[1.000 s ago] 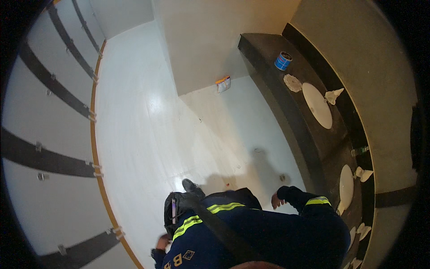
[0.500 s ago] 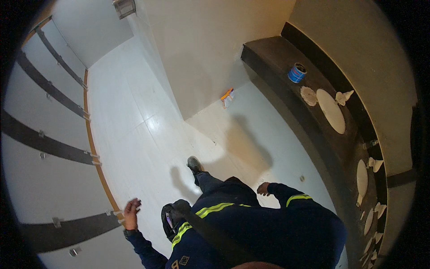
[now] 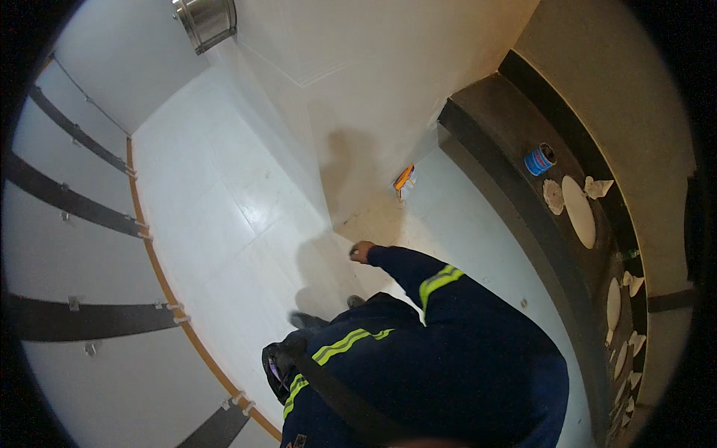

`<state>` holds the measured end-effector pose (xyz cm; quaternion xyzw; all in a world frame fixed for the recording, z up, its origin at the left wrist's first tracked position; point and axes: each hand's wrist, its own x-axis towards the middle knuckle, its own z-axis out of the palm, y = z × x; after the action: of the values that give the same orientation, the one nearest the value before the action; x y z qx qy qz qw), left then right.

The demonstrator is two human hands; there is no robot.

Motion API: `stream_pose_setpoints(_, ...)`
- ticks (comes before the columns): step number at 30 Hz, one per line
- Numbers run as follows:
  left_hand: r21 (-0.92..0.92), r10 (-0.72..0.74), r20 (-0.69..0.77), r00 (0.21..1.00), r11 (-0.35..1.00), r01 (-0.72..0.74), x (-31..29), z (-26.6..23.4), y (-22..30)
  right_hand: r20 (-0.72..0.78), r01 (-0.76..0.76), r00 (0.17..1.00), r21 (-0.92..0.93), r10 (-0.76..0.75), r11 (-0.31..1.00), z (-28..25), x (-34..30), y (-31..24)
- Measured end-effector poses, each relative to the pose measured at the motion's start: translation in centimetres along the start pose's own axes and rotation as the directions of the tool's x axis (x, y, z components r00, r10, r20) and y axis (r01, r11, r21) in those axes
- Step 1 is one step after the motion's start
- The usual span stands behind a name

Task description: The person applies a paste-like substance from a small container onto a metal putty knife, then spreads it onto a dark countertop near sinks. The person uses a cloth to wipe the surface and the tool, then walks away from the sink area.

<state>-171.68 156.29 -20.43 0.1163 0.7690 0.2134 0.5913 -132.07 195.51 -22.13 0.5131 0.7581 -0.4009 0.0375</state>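
Note:
My right hand (image 3: 362, 252) is held out in front of my body, low over the pale floor (image 3: 258, 198). Its fingers are loosely bent with a small gap by the thumb, and nothing shows in them. The dark blue sleeve (image 3: 437, 284) on that arm carries a yellow-green reflective band. My left hand is out of the picture. Against the foot of the wall ahead leans an orange and white packet (image 3: 405, 181), the small thing closest to my right hand but well apart from it. A dark pouch (image 3: 278, 369) hangs at my left side.
Along the right runs a dark counter (image 3: 485, 104) with a blue can (image 3: 539, 159), a round pale pad (image 3: 553, 196), white oval basins (image 3: 579, 213) and crumpled white pieces (image 3: 597, 187). Grey stall partitions (image 3: 82, 254) line the left. A metal dispenser (image 3: 209, 22) juts from the wall corner.
My right hand has swung forward and to the left. My left hand has dropped out of view. The wall, packet and counter now appear closer as I move ahead.

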Motion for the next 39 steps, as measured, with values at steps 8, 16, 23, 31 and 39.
stream_pose_setpoints(8,0.165,-0.025,0.076,0.997,0.986,0.012,10.5,-11.3,6.0,0.062,0.124,0.991,-0.086,-0.119,0.989,2.2,17.5,-7.9)
stream_pose_setpoints(16,-0.048,-0.049,-0.129,0.99,0.998,0.044,22.4,-35.5,22.4,0.333,-0.498,0.829,0.071,0.45,0.864,0.8,20.8,-10.9)
stream_pose_setpoints(23,-0.243,0.171,-0.187,0.967,0.946,-0.214,29.1,-44.2,45.5,0.4,-0.737,0.676,0.347,0.619,0.58,-3.9,31.0,-20.9)
stream_pose_setpoints(31,0.752,0.689,0.201,0.697,0.348,-0.56,40.8,-48.4,48.4,0.452,-0.687,0.725,0.434,0.519,0.583,-9.9,57.2,-26.0)
stream_pose_setpoints(39,0.385,0.171,-0.038,0.985,0.912,-0.143,48.2,-48.8,59.7,0.222,-0.343,0.936,0.413,0.272,0.843,-23.8,82.6,-38.5)
